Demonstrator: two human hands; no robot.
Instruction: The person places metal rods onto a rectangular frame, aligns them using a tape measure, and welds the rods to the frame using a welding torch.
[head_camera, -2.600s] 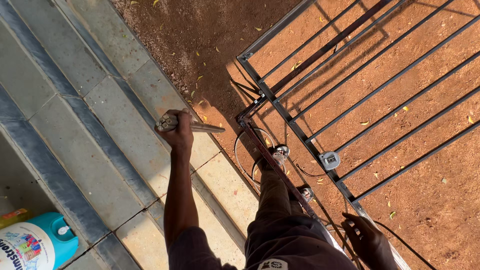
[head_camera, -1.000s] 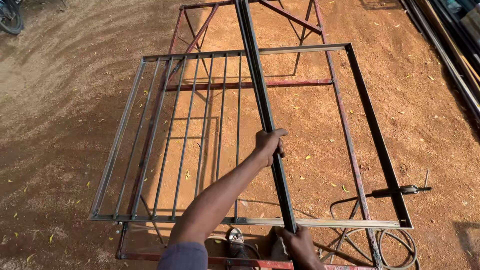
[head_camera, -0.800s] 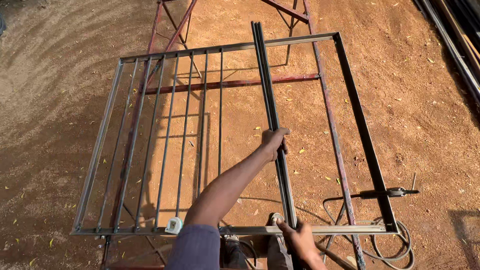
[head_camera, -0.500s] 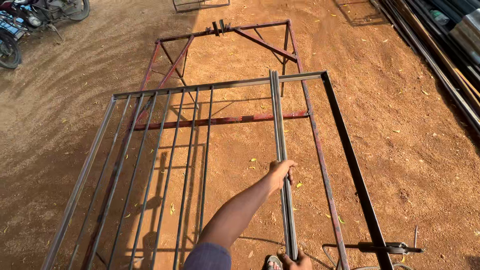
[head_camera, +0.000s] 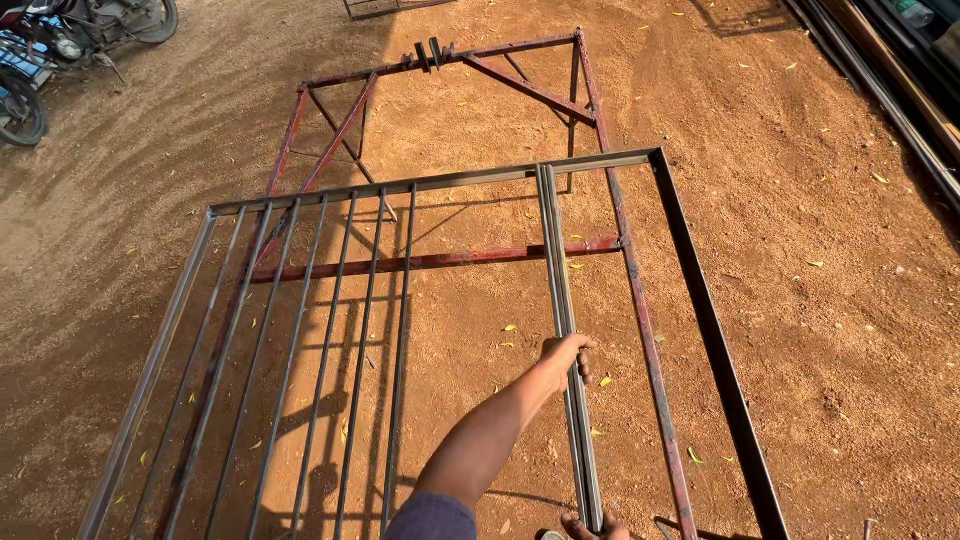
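Steel flat bar (head_camera: 562, 310) lies on gate frame (head_camera: 700, 300), long axis running away from me, far end at top rail. Left hand (head_camera: 570, 357) clamped mid-bar; right hand (head_camera: 592, 526) at near end, grip unclear to me.

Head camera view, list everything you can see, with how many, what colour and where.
Metal grille frame: one, dark grey, lying flat across the middle, on the stand.
Thin bars: several, grey, side by side in the frame's left half.
Loose bars: a grey bundle, count unclear, lying lengthwise on the frame, right of centre.
Red stand: one, rusty red, under the frame and reaching beyond its far edge.
Motorbike: part of one, top left corner.
Long metal stock: dark, along the right edge.
Dirt ground: reddish brown, with scattered yellow leaves.
Left hand: gripping the loose bars.
Right hand: bottom edge, at the bars' near end, mostly cut off.
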